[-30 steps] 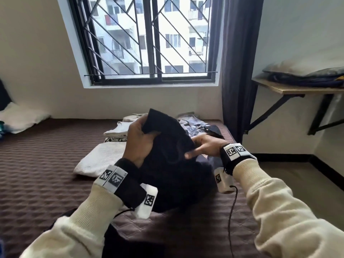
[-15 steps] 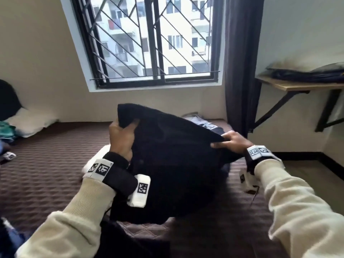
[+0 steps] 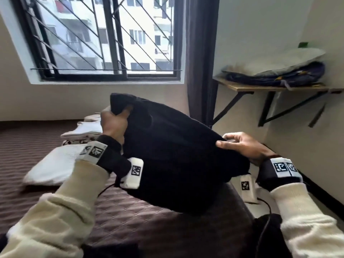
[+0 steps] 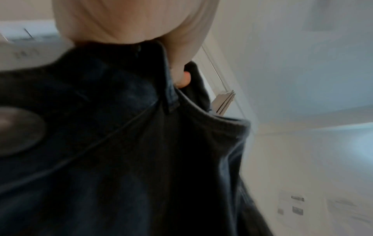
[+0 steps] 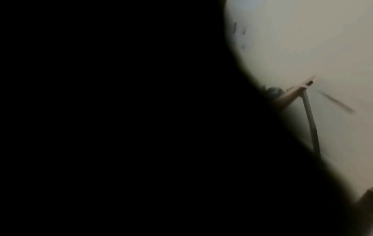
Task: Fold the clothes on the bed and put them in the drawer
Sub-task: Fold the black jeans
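Note:
A black garment (image 3: 173, 157) is held up over the brown quilted bed (image 3: 130, 216), stretched between both hands. My left hand (image 3: 114, 123) grips its upper left corner, fingers curled into the cloth. My right hand (image 3: 240, 146) pinches its right edge, lower and near the bed's right side. In the left wrist view the dark cloth (image 4: 121, 151) fills most of the frame, with a fingertip (image 4: 182, 79) tucked into a fold. Dark cloth (image 5: 121, 127) covers nearly all of the right wrist view, and the right hand is hidden there.
A folded white garment (image 3: 54, 168) lies on the bed to the left, with a stack of folded light clothes (image 3: 83, 131) behind it. A wall shelf (image 3: 270, 88) with bedding hangs at the right. A dark curtain (image 3: 201, 53) hangs beside the barred window (image 3: 104, 34).
The hands have drawn apart and spread the black garment out from a bunched bundle. The right hand has moved right and lower, and the view has turned to the right.

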Motion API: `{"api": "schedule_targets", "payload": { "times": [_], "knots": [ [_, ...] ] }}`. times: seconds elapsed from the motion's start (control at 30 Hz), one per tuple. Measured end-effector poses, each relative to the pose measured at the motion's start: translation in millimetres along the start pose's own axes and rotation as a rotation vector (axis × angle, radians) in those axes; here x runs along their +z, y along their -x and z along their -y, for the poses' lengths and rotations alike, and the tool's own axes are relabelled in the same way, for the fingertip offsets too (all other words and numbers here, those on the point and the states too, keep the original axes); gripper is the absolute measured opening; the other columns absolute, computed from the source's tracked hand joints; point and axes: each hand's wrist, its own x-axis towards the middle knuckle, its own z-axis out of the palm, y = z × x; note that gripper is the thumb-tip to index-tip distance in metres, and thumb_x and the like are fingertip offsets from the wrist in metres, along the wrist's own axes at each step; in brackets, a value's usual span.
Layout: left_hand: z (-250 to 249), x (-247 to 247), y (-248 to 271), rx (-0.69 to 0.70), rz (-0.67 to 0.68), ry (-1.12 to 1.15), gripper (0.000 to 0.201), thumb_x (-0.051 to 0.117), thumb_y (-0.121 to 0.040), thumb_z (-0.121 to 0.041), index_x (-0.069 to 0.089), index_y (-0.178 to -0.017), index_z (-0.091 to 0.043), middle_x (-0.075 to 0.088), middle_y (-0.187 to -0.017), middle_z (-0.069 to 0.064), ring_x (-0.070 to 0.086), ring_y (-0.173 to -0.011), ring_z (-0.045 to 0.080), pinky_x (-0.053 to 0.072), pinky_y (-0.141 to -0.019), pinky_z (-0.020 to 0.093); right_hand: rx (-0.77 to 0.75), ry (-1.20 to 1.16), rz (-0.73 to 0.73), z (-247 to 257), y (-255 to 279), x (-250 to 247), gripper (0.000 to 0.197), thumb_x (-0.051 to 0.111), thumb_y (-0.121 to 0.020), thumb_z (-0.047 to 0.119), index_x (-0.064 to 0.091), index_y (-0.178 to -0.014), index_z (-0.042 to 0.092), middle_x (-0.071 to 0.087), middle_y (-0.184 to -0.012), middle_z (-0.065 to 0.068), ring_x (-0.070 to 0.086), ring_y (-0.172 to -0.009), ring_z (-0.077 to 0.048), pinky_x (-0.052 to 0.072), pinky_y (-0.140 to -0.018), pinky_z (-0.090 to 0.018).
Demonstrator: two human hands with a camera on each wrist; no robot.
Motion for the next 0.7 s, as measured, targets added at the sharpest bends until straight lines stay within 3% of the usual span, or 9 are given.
{"api": "schedule_targets", "payload": {
  "times": [0.1, 0.13, 0.27, 0.37, 0.43, 0.5, 0.57, 0.63, 0.7],
  "knots": [
    [-19.1, -35.5, -4.2, -0.022, -0.046, -0.005, 0.014, 0.078, -0.080, -0.023, 0.068, -0.081, -0.014, 0.073, -0.092, 0.011, 0.071, -0.088, 0.031, 0.058, -0.080, 0.049, -0.031, -0.112, 0.162, -3.5, -26.7, 44.3, 0.035, 0.078, -0.078, 0.035, 0.059, -0.093, 0.009, 0.048, -0.066, -0.012, 0.044, -0.050, -0.013, 0.033, -0.045, -0.018],
    [-22.2, -45.6, -3.2, -0.025, -0.058, -0.017, 0.014, 0.077, -0.081, -0.023, 0.067, -0.080, -0.014, 0.072, -0.092, 0.012, 0.070, -0.089, 0.030, 0.058, -0.081, 0.048, -0.016, -0.097, 0.199, -6.2, -36.8, 61.8, 0.032, 0.075, -0.078, 0.032, 0.057, -0.094, 0.010, 0.051, -0.063, -0.006, 0.048, -0.046, -0.009, 0.036, -0.040, -0.017],
    [-17.4, -86.0, -9.1, -0.063, -0.172, -0.121, 0.020, 0.079, -0.080, -0.025, 0.061, -0.075, -0.016, 0.068, -0.082, 0.004, 0.068, -0.087, 0.027, 0.057, -0.083, 0.045, 0.020, 0.002, 0.453, -32.4, -76.6, 119.1, 0.057, 0.085, -0.062, 0.051, 0.068, -0.102, 0.015, 0.069, -0.093, -0.004, 0.066, -0.083, -0.013, 0.055, -0.062, -0.023],
    [-8.6, -119.1, -27.3, -0.091, -0.251, -0.236, 0.043, 0.084, -0.051, -0.048, 0.066, -0.073, -0.016, 0.072, -0.087, 0.007, 0.071, -0.086, 0.028, 0.057, -0.082, 0.052, 0.008, 0.282, 0.481, -46.4, -98.2, 152.1, 0.034, 0.080, -0.078, 0.023, 0.066, -0.109, 0.024, 0.065, -0.106, 0.000, 0.062, -0.089, -0.012, 0.051, -0.060, -0.022],
    [1.5, -141.2, -48.7, -0.090, -0.300, -0.293, 0.066, 0.082, -0.033, -0.061, 0.068, -0.079, -0.017, 0.073, -0.092, 0.007, 0.071, -0.086, 0.028, 0.058, -0.082, 0.049, -0.061, 0.558, 0.479, -54.1, -116.1, 171.4, 0.043, 0.076, -0.080, 0.010, 0.064, -0.119, 0.023, 0.062, -0.112, -0.003, 0.062, -0.089, -0.015, 0.051, -0.059, -0.019],
    [3.0, -155.8, -66.6, -0.093, -0.334, -0.351, 0.081, 0.082, -0.028, -0.069, 0.069, -0.089, -0.017, 0.072, -0.096, 0.007, 0.069, -0.089, 0.027, 0.058, -0.082, 0.047, -0.183, 0.846, 0.460, -59.7, -132.1, 185.9, 0.046, 0.071, -0.079, 0.009, 0.063, -0.122, 0.025, 0.063, -0.115, -0.005, 0.063, -0.100, -0.021, 0.051, -0.075, -0.022],
    [-4.8, -162.8, -76.7, -0.117, -0.306, -0.394, 0.075, 0.084, -0.044, -0.062, 0.068, -0.098, -0.013, 0.070, -0.099, 0.007, 0.068, -0.091, 0.026, 0.057, -0.083, 0.044, -0.206, 0.982, 0.433, -63.0, -148.7, 193.9, 0.044, 0.064, -0.083, 0.019, 0.059, -0.123, 0.036, 0.060, -0.122, -0.001, 0.057, -0.117, -0.025, 0.048, -0.090, -0.033],
    [-0.2, -170.1, -86.7, -0.153, -0.277, -0.410, 0.055, 0.084, -0.069, -0.041, 0.066, -0.107, -0.006, 0.068, -0.103, 0.009, 0.066, -0.091, 0.024, 0.056, -0.080, 0.037, -0.177, 1.137, 0.403, -58.5, -152.8, 192.5, 0.046, 0.059, -0.086, 0.030, 0.052, -0.129, 0.045, 0.055, -0.131, 0.006, 0.053, -0.123, -0.021, 0.047, -0.093, -0.037],
    [16.2, -185.2, -104.7, -0.193, -0.273, -0.447, 0.048, 0.078, -0.080, -0.029, 0.063, -0.115, 0.001, 0.067, -0.106, 0.014, 0.064, -0.085, 0.023, 0.053, -0.065, 0.027, -0.170, 1.272, 0.395, -59.7, -163.3, 196.0, 0.048, 0.059, -0.086, 0.033, 0.049, -0.130, 0.049, 0.055, -0.133, 0.009, 0.054, -0.123, -0.020, 0.047, -0.091, -0.035]
  ]
}}
